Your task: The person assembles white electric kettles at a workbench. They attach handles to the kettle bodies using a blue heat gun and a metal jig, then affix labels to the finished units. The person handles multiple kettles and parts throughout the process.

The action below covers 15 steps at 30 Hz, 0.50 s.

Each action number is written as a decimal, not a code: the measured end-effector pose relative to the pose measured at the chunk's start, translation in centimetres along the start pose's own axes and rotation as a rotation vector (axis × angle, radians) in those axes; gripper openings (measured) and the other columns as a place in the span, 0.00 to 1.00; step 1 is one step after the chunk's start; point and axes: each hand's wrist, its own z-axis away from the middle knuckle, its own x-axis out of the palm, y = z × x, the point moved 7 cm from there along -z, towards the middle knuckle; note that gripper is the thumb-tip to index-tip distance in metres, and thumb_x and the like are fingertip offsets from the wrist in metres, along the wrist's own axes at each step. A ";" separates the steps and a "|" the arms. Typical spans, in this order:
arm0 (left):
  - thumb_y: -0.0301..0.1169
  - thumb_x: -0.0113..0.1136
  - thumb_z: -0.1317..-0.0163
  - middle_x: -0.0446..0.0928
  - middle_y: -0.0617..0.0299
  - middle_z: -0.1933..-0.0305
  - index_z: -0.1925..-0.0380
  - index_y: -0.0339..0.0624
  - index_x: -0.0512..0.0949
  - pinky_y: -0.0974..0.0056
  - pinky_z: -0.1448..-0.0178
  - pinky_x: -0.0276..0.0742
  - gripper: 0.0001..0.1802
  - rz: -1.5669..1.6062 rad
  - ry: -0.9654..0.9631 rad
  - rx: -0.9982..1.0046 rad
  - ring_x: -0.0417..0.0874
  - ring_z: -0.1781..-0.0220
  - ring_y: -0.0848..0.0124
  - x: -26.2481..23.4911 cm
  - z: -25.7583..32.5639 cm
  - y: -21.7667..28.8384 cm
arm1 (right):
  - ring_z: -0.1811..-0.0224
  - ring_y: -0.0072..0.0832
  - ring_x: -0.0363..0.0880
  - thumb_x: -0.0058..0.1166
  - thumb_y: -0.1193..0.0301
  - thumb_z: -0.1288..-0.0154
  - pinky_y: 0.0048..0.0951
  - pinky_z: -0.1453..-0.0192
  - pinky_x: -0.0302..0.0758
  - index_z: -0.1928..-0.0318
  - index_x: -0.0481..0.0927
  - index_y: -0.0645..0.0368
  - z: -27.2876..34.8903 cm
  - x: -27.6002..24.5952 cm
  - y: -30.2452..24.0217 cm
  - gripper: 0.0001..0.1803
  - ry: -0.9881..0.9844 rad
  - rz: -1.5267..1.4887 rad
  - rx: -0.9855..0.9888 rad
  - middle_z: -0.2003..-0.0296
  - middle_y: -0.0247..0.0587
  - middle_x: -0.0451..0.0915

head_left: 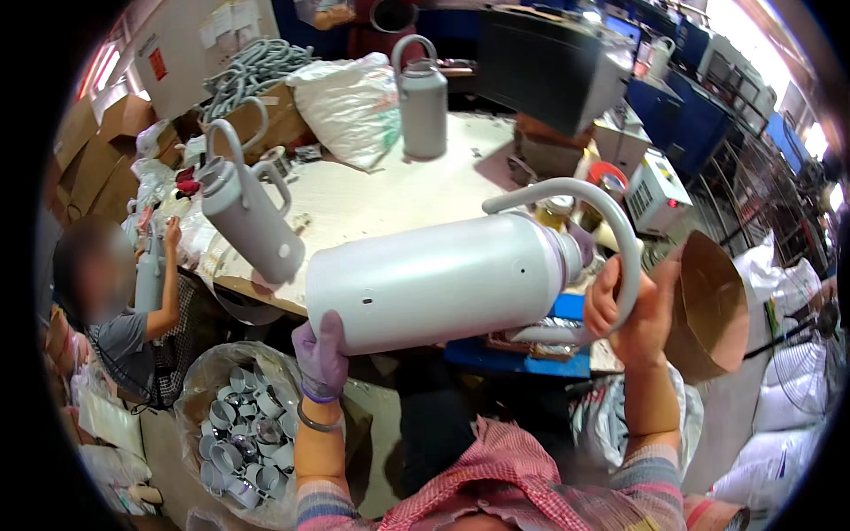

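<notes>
A large grey metal vacuum jug (425, 288) lies sideways in the air before me, its base to the left and its narrow neck to the right. My left hand (322, 358), in a thin purple glove, supports the base end, thumb up against the wall. My bare right hand (633, 310) is closed around the curved grey tube handle (624, 230) by the neck. Two small dark holes show on the jug's side. Another grey jug (252, 226) with a raised handle stands at the left of the table, and a similar jug (423, 111) is farther back.
The white table (363, 212) spreads behind the held jug. A lined bin (239, 425) of grey cup-like parts stands below left. At left a co-worker (133, 327) handles a grey jug. A cardboard box (708, 305) is right, with grey handles (252, 75) piled far left.
</notes>
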 end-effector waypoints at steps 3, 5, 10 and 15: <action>0.38 0.46 0.23 0.85 0.58 0.66 0.62 0.26 0.82 0.69 0.59 0.77 0.23 -0.096 -0.087 0.068 0.83 0.64 0.75 4.9 2.9 3.8 | 0.36 0.36 0.67 0.30 0.28 0.33 0.39 0.29 0.59 0.33 0.65 0.67 7.3 -5.5 -4.2 0.52 0.369 0.883 -0.324 0.40 0.48 0.72; 0.28 0.48 0.27 0.84 0.50 0.64 0.57 0.29 0.80 0.64 0.60 0.78 0.13 -0.138 -0.248 0.076 0.84 0.66 0.61 7.5 5.0 4.4 | 0.36 0.38 0.70 0.38 0.30 0.35 0.40 0.29 0.61 0.32 0.65 0.68 11.1 -5.4 -4.8 0.52 0.433 1.194 -0.271 0.40 0.51 0.73; 0.27 0.48 0.27 0.84 0.48 0.55 0.50 0.30 0.79 0.63 0.55 0.80 0.14 -0.040 -0.494 0.069 0.86 0.60 0.61 16.1 8.3 4.0 | 0.51 0.33 0.79 0.44 0.44 0.28 0.36 0.41 0.73 0.46 0.74 0.66 24.5 -13.3 -7.2 0.34 0.835 0.975 -0.267 0.52 0.48 0.81; 0.37 0.60 0.34 0.80 0.46 0.46 0.41 0.37 0.74 0.58 0.40 0.76 0.24 -0.612 -0.812 0.083 0.82 0.47 0.53 21.6 6.4 -11.7 | 0.50 0.28 0.79 0.43 0.56 0.25 0.31 0.44 0.75 0.44 0.73 0.64 40.8 -24.2 -3.8 0.24 1.210 0.680 -0.184 0.51 0.45 0.80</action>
